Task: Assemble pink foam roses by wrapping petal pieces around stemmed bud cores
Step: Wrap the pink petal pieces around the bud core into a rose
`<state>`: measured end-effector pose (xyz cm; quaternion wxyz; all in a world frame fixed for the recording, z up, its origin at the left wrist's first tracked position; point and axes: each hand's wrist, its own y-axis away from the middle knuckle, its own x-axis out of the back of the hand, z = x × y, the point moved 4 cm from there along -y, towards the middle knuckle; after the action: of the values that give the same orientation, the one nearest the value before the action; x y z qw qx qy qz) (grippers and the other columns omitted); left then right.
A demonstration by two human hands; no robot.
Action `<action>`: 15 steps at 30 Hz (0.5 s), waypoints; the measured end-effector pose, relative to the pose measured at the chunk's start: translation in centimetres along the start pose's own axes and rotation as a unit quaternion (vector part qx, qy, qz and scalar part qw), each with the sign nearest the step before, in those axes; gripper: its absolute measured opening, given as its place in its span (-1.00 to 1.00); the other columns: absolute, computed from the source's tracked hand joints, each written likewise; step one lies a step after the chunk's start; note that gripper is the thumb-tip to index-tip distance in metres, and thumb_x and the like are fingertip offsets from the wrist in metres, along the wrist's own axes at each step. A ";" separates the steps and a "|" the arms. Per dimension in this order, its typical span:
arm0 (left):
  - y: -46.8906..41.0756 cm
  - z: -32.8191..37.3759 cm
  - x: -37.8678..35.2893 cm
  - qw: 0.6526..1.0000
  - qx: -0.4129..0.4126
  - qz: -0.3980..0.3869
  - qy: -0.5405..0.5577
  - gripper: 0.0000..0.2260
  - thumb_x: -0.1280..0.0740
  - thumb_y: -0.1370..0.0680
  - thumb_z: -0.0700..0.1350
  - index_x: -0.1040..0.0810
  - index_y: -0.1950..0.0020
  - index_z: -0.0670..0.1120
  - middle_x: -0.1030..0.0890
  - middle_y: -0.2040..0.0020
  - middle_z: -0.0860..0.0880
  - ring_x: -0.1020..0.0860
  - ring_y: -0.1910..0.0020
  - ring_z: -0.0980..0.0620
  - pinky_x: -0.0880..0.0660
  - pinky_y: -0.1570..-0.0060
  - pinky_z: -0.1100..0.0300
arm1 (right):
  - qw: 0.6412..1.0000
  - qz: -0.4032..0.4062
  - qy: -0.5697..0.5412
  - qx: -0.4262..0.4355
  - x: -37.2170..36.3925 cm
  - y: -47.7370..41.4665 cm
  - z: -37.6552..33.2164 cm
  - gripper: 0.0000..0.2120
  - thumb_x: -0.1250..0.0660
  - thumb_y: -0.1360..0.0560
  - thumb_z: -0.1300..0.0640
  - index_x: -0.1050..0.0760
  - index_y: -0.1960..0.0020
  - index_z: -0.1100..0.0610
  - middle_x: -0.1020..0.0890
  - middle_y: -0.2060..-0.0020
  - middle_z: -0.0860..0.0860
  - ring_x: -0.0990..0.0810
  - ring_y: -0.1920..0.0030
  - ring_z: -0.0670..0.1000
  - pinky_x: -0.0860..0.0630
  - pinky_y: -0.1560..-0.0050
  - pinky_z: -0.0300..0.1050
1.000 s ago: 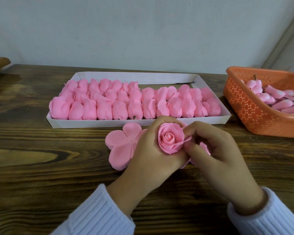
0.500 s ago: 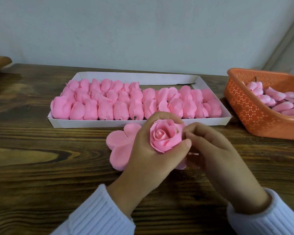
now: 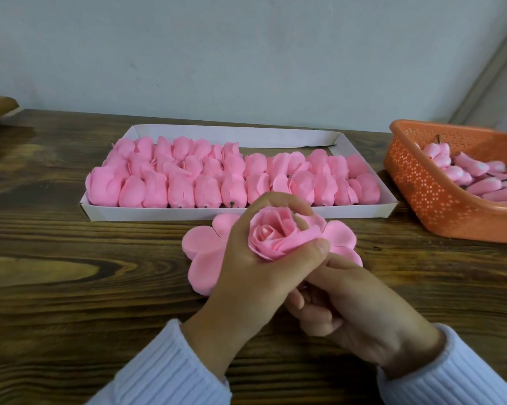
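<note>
Pink foam roses (image 3: 182, 185) are filling the white cardboard tray (image 3: 275, 213); stemmed pink bud cores (image 3: 486, 185) are lying in the orange perforated plastic basket (image 3: 422, 185). Above flat pink foam petal pieces (image 3: 202, 258), your left hand (image 3: 261, 282) is gripping one layered pink rose (image 3: 278, 238); your right hand (image 3: 363, 311) is lying curled underneath, hold impossible to tell.

surface: dark wooden table (image 3: 71, 287) | far middle: white cardboard tray (image 3: 290, 213) | right side: orange basket (image 3: 422, 185) | just before the tray: flat pink petal pieces (image 3: 201, 244), lying on the wood
</note>
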<state>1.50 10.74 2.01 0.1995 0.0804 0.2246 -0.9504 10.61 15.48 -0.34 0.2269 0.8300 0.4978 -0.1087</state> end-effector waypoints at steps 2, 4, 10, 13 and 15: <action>-0.1 -0.3 0.1 1.000 0.003 0.011 0.020 -0.81 -0.42 -0.31 -0.13 -0.57 0.15 0.12 -0.57 0.32 0.09 -0.49 0.53 0.13 -0.41 0.57 0.31 | 1.000 -0.002 -0.017 -0.005 0.0 -0.1 0.0 -0.76 -0.23 -0.44 0.17 -0.47 0.39 0.18 -0.42 0.50 0.09 -0.22 0.60 -0.14 -0.11 0.64 -0.39; -0.2 -0.5 0.2 0.999 0.015 0.017 0.039 -0.77 -0.44 -0.29 -0.13 -0.57 0.13 0.14 -0.57 0.32 0.07 -0.48 0.55 0.10 -0.42 0.58 0.29 | 0.999 -0.015 -0.026 -0.017 -0.1 -0.1 0.0 -0.73 -0.30 -0.47 0.19 -0.49 0.41 0.16 -0.44 0.51 0.08 -0.23 0.61 -0.15 -0.10 0.63 -0.41; -0.2 -0.7 0.3 0.998 0.039 0.012 0.048 -0.70 -0.50 -0.27 -0.08 -0.56 0.07 0.18 -0.57 0.29 0.10 -0.43 0.58 0.11 -0.39 0.60 0.32 | 0.992 -0.068 -0.082 -0.061 -0.2 -0.3 0.5 -0.76 -0.24 -0.50 0.13 -0.49 0.32 0.17 -0.48 0.43 0.08 -0.31 0.57 -0.13 -0.16 0.66 -0.40; -0.2 -0.7 0.4 0.996 0.056 0.021 0.073 -0.73 -0.47 -0.27 -0.10 -0.57 0.08 0.14 -0.55 0.32 0.05 -0.37 0.64 0.15 -0.34 0.64 0.36 | 0.986 -0.093 -0.112 -0.084 -0.3 -0.6 0.7 -0.70 -0.26 -0.47 0.00 -0.55 0.25 0.22 -0.51 0.37 0.11 -0.39 0.53 -0.11 -0.21 0.68 -0.39; -0.2 -0.8 0.5 0.994 0.069 0.027 0.081 -0.75 -0.45 -0.27 -0.08 -0.58 0.10 0.13 -0.55 0.33 0.01 -0.36 0.66 0.14 -0.33 0.64 0.36 | 0.986 -0.093 -0.109 -0.084 -0.4 -0.6 0.7 -0.71 -0.28 -0.42 -0.01 -0.54 0.26 0.22 -0.51 0.37 0.12 -0.40 0.52 -0.10 -0.21 0.68 -0.39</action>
<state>1.00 11.06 1.28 0.2005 0.1770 0.1713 -0.9482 9.98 15.07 -0.96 0.3376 0.7412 0.5526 -0.1769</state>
